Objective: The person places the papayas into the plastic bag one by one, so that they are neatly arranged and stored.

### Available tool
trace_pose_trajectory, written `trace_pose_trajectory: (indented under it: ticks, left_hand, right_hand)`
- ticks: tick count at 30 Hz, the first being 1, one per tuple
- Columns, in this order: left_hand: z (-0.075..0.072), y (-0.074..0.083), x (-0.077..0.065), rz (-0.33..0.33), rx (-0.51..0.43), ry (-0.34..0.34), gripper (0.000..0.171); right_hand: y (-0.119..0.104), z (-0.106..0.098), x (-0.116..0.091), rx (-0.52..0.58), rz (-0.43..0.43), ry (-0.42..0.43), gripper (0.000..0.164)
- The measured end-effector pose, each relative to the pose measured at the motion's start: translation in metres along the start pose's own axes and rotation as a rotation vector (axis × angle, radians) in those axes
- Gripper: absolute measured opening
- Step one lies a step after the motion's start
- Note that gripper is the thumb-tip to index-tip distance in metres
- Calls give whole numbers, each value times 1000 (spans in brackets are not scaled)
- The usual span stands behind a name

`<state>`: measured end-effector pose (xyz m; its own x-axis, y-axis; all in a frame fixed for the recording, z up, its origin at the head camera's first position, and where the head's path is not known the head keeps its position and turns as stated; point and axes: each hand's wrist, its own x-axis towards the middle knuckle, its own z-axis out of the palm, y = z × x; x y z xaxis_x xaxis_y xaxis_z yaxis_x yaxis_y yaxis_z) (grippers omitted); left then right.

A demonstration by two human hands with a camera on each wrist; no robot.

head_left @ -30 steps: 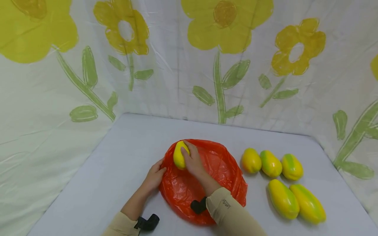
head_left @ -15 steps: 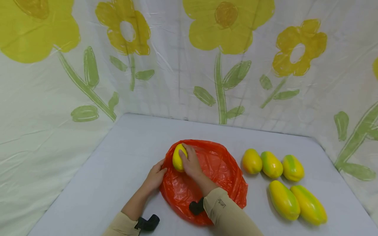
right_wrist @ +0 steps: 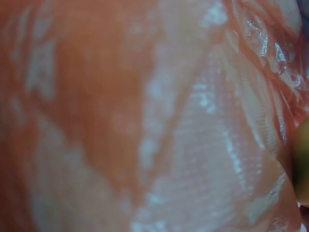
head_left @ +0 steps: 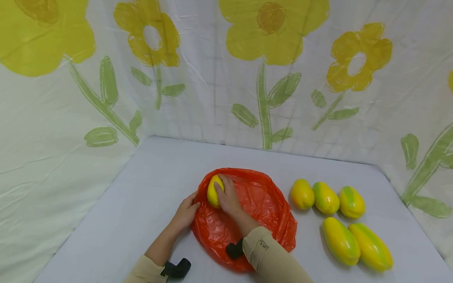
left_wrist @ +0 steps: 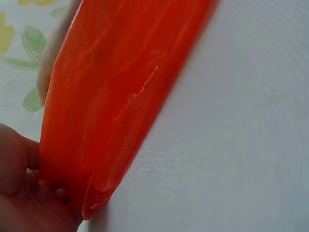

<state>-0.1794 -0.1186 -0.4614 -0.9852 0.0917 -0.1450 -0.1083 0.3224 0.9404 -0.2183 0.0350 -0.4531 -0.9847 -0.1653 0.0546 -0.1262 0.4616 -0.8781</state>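
Note:
A red plastic bag lies spread open on the table in the head view, its rim rolled into a round opening. My left hand holds its left rim; in the left wrist view the fingers bend around the bag's edge. Inside the opening, near that same side, my right hand grips a yellow papaya. The palm and fingers hide the fruit's right part. Only a slice of the papaya shows at the right edge of the right wrist view, beside the crinkled film.
To the right of the bag, three shorter yellow-green papayas sit in a row. Two longer papayas lie side by side nearer the front. A flower-printed curtain hangs behind the white table.
My right hand has moved slightly down and toward the front with the papaya, lower into the bag's opening. The left hand keeps its hold on the rim.

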Motion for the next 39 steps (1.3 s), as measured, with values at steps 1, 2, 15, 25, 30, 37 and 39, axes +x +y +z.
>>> trace_pose_trajectory:
  ticks: [1,2,15,25,30,37,39]
  left_hand:
    - [0,0,0,1,0,1,47]
    - [0,0,0,2,-1,1,47]
    - [0,2,-2,26,8,-10,46]
    - [0,-2,0,25,29,5,46]
    - [1,-3,0,24,38,5,46]
    - [0,-1,0,21,60,14,47]
    - [0,-1,-1,27,65,12,47]
  right_hand:
    - [0,0,0,3,4,-1,52]
    - [0,1,0,2,3,0,52]
    - [-1,1,-3,31,-13,-22,53]
    - [-5,3,-3,34,4,-30,52]
    - [-6,5,-4,45,9,-27,52]
    - [-5,9,-4,77,14,-19,51]
    - [-4,9,-3,80,20,-19,51]
